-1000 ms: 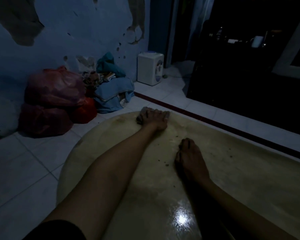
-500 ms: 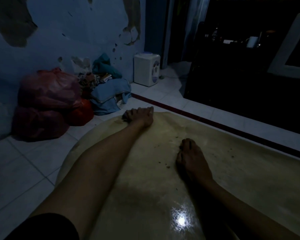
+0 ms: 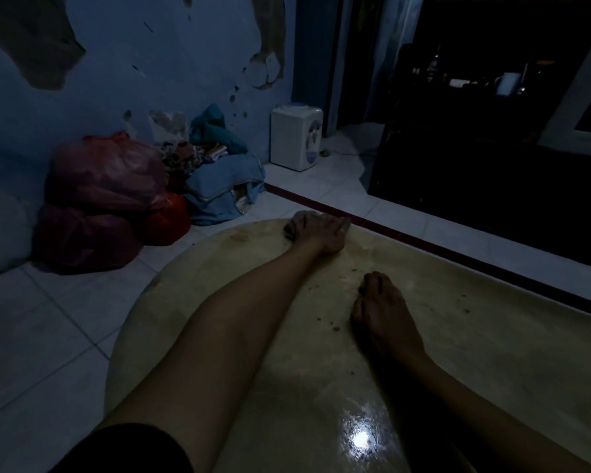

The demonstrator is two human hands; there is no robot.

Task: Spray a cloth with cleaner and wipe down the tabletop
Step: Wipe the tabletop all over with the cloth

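Note:
The beige tabletop (image 3: pixel 475 353) fills the lower right of the head view, glossy with a light glare near me. My left hand (image 3: pixel 321 232) is stretched to the table's far edge and presses down on a small dark cloth (image 3: pixel 290 230), which shows only past my fingers. My right hand (image 3: pixel 384 312) rests palm down on the middle of the table and holds nothing. Dark crumbs (image 3: pixel 335 327) lie scattered between my two hands. No spray bottle is in view.
Red plastic bags (image 3: pixel 103 199) and a pile of blue fabric (image 3: pixel 226 189) lie against the peeling wall on the tiled floor at left. A white water dispenser (image 3: pixel 296 141) stands by the doorway. Dark furniture (image 3: pixel 492 165) runs along the right.
My left hand slid with the cloth to the left along the far edge, then back to the right. My right hand stayed in place.

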